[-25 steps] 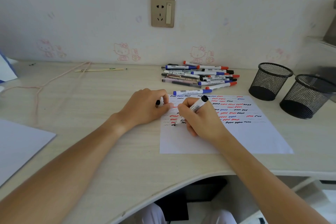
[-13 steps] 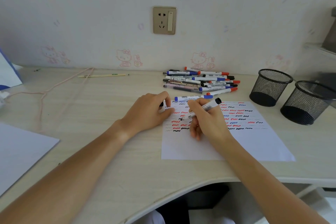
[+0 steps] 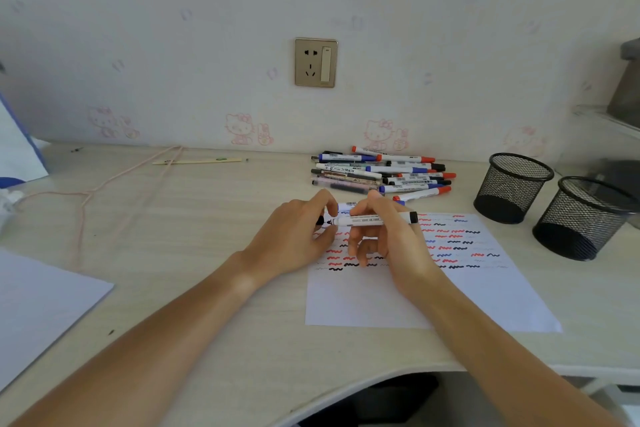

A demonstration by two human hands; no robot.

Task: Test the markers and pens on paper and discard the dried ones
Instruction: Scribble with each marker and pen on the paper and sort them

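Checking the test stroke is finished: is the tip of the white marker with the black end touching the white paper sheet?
Apart. The head view shows the white marker held level in the right hand, above the paper sheet.

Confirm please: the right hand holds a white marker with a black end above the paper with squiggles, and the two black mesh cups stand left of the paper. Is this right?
One detail is wrong. The head view shows the two black mesh cups standing right of the white paper with squiggles, not left. The rest holds: the right hand holds the white marker with a black end above the paper.
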